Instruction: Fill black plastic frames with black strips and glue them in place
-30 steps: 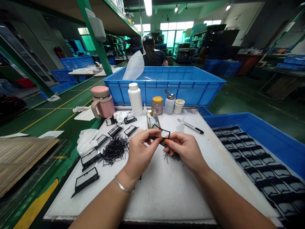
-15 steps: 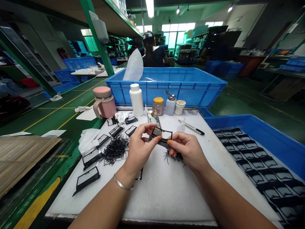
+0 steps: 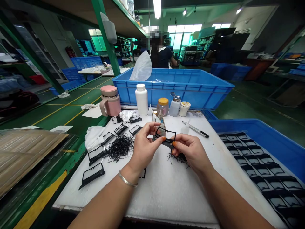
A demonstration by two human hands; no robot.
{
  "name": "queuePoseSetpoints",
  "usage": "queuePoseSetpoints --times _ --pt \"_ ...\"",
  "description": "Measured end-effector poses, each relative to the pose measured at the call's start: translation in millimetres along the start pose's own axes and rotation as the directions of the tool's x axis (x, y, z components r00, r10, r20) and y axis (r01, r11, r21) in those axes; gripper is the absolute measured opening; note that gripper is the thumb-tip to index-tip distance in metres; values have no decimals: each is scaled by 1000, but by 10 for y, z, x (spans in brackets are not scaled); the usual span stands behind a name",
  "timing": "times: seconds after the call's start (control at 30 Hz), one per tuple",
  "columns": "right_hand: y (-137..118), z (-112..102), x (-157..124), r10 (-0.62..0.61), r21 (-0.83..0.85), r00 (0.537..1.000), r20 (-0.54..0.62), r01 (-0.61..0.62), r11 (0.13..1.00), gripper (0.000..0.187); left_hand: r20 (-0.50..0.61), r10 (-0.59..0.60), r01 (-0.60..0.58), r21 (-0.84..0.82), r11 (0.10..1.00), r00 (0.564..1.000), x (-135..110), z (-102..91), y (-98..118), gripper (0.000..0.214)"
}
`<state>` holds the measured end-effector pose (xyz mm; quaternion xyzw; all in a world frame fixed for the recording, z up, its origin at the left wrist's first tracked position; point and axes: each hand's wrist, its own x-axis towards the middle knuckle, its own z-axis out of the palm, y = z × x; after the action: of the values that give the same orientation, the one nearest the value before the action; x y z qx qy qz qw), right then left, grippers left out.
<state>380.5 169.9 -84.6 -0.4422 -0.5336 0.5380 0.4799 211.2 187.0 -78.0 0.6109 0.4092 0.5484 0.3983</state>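
a black frame [image 3: 169, 143], four-sided and open in the middle with a thicker bar along its lower edge, is held up over the middle of the white surface [image 3: 171, 197]. the left hand [image 3: 145, 143] pinches its left part, thumb laid along the lower bar; the right hand [image 3: 192, 151] has its fingers closed on the lower right corner. a silver bracelet [image 3: 126, 179] circles the left wrist, and part of another frame [image 3: 144, 173] shows on the surface beside that forearm.

left of the left hand is a tangled heap of black strands [image 3: 120, 148], with several black-rimmed panels [image 3: 92, 173] lying around it and a crumpled white cloth [image 3: 93, 140] next to them. a smaller clump of strands [image 3: 175, 158] sits beneath the right hand, partly hidden by it.

along the back stand a pink lidded mug [image 3: 113, 105], a white bottle [image 3: 142, 101], a yellow-lidded jar [image 3: 163, 108], a bottle with a metal top [image 3: 175, 107] and a small white pot [image 3: 184, 109]. a marker [image 3: 196, 129] lies nearer, to the right. behind them is a blue crate [image 3: 176, 92]; to the right, a blue bin [image 3: 283, 136] contains rows of dark-edged panels [image 3: 259, 171]. beyond the crate is another person [image 3: 165, 57].
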Motion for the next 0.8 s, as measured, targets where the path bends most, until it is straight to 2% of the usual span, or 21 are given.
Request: queuePoseSetpoints --times 0.3,0.57,0.67,0.73,0.8 --pt "-6 -9 -5 -28 1 999 -25 28 1000 8 18 7 -7 3 1000 1000 -29 32 4 36" --pt "44 -33 11 -23 -14 1000 2 23 1000 19 6 -14 14 -46 999 1000 -34 23 -9 37" --pt "80 -69 33 -32 -29 999 -25 31 999 21 12 -2 2 -3 1000 1000 -24 6 1 40" --pt "111 -106 64 -31 -8 998 -51 31 999 21 -31 34 -33 45 998 999 12 -61 33 44" --pt "145 -146 102 -20 23 997 -75 22 999 22 -120 85 -77 72 994 989 64 -192 97 42"
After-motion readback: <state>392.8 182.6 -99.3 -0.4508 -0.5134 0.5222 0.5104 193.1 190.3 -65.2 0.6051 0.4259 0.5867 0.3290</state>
